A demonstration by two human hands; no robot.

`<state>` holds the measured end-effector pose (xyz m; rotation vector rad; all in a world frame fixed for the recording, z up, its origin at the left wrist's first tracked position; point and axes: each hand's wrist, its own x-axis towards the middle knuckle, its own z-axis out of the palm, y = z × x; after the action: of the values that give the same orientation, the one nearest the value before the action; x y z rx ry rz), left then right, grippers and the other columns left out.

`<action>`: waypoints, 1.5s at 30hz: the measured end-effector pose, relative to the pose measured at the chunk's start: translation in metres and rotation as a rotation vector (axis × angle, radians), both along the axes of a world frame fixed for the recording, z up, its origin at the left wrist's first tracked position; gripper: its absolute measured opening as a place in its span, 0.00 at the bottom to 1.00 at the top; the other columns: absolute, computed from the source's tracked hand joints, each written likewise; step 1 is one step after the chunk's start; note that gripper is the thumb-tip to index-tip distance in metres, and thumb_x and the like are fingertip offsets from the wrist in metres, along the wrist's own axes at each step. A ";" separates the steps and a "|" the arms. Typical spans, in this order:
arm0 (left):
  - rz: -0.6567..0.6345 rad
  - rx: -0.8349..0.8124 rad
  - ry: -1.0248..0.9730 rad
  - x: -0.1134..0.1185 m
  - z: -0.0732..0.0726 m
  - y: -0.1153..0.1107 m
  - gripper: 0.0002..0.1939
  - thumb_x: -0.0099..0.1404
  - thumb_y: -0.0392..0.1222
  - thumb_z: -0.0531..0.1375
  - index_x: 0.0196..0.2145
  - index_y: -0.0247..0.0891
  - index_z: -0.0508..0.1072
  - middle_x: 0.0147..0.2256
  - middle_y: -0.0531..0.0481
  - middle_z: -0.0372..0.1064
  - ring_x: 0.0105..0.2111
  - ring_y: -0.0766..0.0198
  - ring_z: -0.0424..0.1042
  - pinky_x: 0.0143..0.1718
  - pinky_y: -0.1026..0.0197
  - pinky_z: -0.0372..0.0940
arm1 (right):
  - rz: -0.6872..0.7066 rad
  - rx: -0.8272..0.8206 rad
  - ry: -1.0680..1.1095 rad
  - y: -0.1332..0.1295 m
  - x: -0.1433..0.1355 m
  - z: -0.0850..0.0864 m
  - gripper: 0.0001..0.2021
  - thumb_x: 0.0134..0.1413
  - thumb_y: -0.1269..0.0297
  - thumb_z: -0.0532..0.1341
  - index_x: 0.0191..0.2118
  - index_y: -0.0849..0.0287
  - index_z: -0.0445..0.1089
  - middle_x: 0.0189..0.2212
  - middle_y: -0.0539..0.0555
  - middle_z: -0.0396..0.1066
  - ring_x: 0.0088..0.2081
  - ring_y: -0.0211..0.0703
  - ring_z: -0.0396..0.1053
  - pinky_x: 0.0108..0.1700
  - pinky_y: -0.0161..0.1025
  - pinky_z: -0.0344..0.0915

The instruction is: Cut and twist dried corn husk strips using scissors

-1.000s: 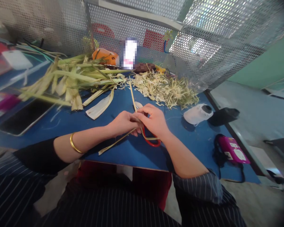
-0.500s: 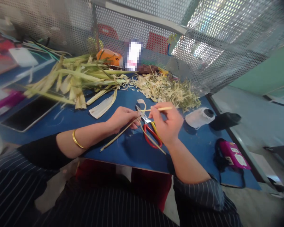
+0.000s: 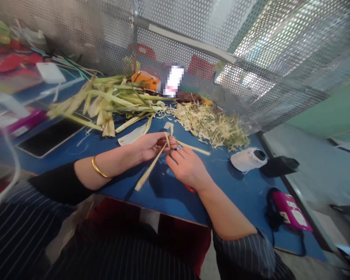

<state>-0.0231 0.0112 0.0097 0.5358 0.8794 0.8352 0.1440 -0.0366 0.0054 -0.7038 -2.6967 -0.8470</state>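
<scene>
Pale corn husk strips cross and fold over each other at the fingertips of my left hand, which pinches them where they meet. One strip runs down toward the table's front edge and another points out to the right. Close beside the crossing, my right hand has its fingers drawn together; whatever lies in them is hidden by the hand. Under it are scissors, mostly covered, with a bit of red handle showing. A wide pale husk piece lies just beyond my left wrist.
A heap of husk leaves lies back left, with shredded husk to its right. A white thread spool, a black spool and a magenta box stand at right. A dark phone lies at left; metal mesh rises behind.
My right hand has let go of the strip pointing right and come down and left beside my left fingers. It now covers most of the scissors. The view has shifted slightly.
</scene>
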 end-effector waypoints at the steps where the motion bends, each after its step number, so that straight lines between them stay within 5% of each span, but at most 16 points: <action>1: 0.021 -0.008 -0.003 0.000 0.001 0.000 0.09 0.63 0.35 0.57 0.27 0.33 0.74 0.26 0.48 0.74 0.26 0.69 0.73 0.28 0.70 0.67 | 0.007 -0.026 -0.002 0.000 0.000 0.000 0.08 0.61 0.70 0.53 0.33 0.62 0.68 0.28 0.54 0.67 0.31 0.42 0.62 0.37 0.42 0.57; 6: 0.075 -0.002 0.018 0.003 0.001 -0.004 0.10 0.64 0.36 0.58 0.26 0.32 0.75 0.26 0.46 0.74 0.27 0.68 0.73 0.31 0.67 0.69 | 0.047 -0.104 0.150 -0.002 -0.003 -0.003 0.16 0.62 0.57 0.53 0.44 0.66 0.68 0.30 0.57 0.70 0.34 0.45 0.64 0.41 0.45 0.60; 9: 0.080 0.056 -0.003 0.007 -0.002 -0.010 0.10 0.62 0.37 0.59 0.26 0.30 0.75 0.26 0.45 0.73 0.26 0.67 0.72 0.30 0.67 0.67 | 0.031 -0.034 0.173 -0.004 -0.010 -0.005 0.13 0.63 0.66 0.53 0.49 0.63 0.67 0.36 0.57 0.72 0.38 0.45 0.66 0.48 0.47 0.60; 12: 0.049 0.165 -0.026 0.012 -0.005 -0.016 0.07 0.58 0.37 0.62 0.26 0.29 0.75 0.26 0.46 0.73 0.24 0.69 0.70 0.26 0.69 0.63 | 0.060 -0.007 0.170 -0.006 -0.015 -0.005 0.09 0.60 0.72 0.54 0.41 0.60 0.70 0.33 0.55 0.72 0.37 0.43 0.67 0.51 0.46 0.59; 15: 0.052 0.246 0.049 0.014 -0.004 -0.020 0.09 0.58 0.40 0.63 0.27 0.29 0.76 0.25 0.46 0.73 0.23 0.70 0.69 0.27 0.68 0.64 | 0.049 -0.050 0.460 -0.005 -0.011 -0.004 0.07 0.59 0.72 0.56 0.38 0.58 0.71 0.32 0.53 0.73 0.37 0.41 0.68 0.48 0.44 0.61; 19: -0.007 0.341 0.145 0.013 0.000 -0.021 0.13 0.59 0.45 0.62 0.28 0.30 0.76 0.24 0.45 0.73 0.25 0.67 0.72 0.32 0.64 0.68 | -0.262 -0.439 1.176 0.002 -0.001 -0.004 0.06 0.58 0.63 0.58 0.35 0.58 0.70 0.31 0.53 0.73 0.36 0.42 0.70 0.41 0.41 0.65; 23: -0.063 0.418 0.176 0.013 -0.001 -0.021 0.12 0.58 0.46 0.62 0.28 0.32 0.75 0.25 0.45 0.74 0.26 0.66 0.73 0.33 0.63 0.69 | -0.456 -1.011 1.494 0.012 0.002 -0.008 0.13 0.52 0.54 0.61 0.29 0.59 0.68 0.20 0.48 0.67 0.23 0.38 0.64 0.28 0.36 0.62; 32: -0.168 0.544 0.175 0.008 -0.003 -0.021 0.06 0.54 0.36 0.61 0.31 0.34 0.75 0.31 0.47 0.74 0.31 0.64 0.74 0.38 0.61 0.69 | -0.493 -0.942 1.461 0.016 0.006 -0.007 0.13 0.51 0.55 0.61 0.25 0.60 0.68 0.18 0.46 0.65 0.22 0.35 0.61 0.27 0.35 0.58; 45: 0.039 0.510 0.249 0.009 -0.004 -0.018 0.11 0.53 0.44 0.67 0.32 0.35 0.77 0.27 0.49 0.71 0.27 0.68 0.70 0.25 0.66 0.65 | -0.387 -0.898 1.346 0.008 -0.004 -0.009 0.10 0.55 0.57 0.59 0.34 0.59 0.68 0.26 0.50 0.71 0.25 0.38 0.69 0.31 0.37 0.66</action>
<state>-0.0142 -0.0063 0.0054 1.0894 0.9034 1.0493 0.1402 -0.0286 -0.0037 -1.3115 -1.5243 0.7223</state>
